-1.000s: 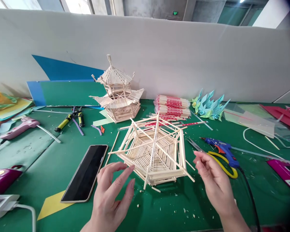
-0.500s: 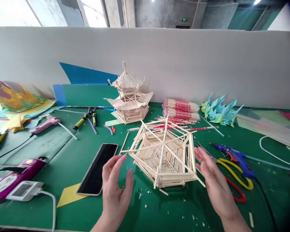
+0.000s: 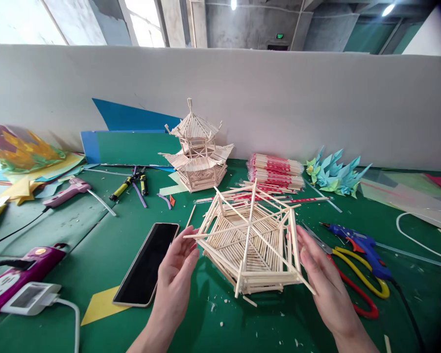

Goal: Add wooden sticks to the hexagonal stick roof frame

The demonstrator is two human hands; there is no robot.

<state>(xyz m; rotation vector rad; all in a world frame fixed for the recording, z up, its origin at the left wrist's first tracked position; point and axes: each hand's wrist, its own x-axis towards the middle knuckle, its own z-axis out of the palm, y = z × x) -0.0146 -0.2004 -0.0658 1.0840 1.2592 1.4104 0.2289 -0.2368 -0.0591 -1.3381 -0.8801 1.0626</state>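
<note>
A six-sided model of thin wooden sticks sits on the green table, with long sticks crossing over its open top. My left hand is at its left corner, fingers curled behind a jutting stick end and thumb in front. On the opposite side, my right hand rests its fingers along the right edge, the thumb close to the corner post. Between them the two hands hold the model; the fingertips are partly hidden behind the sticks. Behind it stands a finished-looking stick pagoda with two roofs.
Left of my left hand lies a phone over yellow paper. Scissors and a blue glue gun lie at right. Bundled sticks and blue folded paper stand behind. A power strip is at left.
My left hand has moved in to the model's left corner, its fingers now behind the stick end. My right hand has closed in against the right edge. The model stays in place.
</note>
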